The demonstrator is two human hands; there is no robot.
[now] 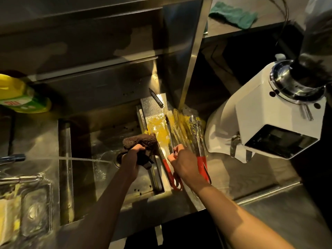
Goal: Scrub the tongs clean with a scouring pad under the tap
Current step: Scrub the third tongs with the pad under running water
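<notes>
right hand (181,164) pinches tongs (169,133); left hand (130,159) grips scouring pad (143,141); tongs' handle hidden

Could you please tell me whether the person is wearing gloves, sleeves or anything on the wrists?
Neither the left hand nor the right hand is gloved. The left forearm and right forearm are bare to the frame's edge: no sleeve, watch or bracelet shows.

Red-handled tongs (200,162), dark brown scouring pad (143,141), yellow bottle (19,94) with green label, white machine (251,112), seemingly green cloth (235,15).
</notes>
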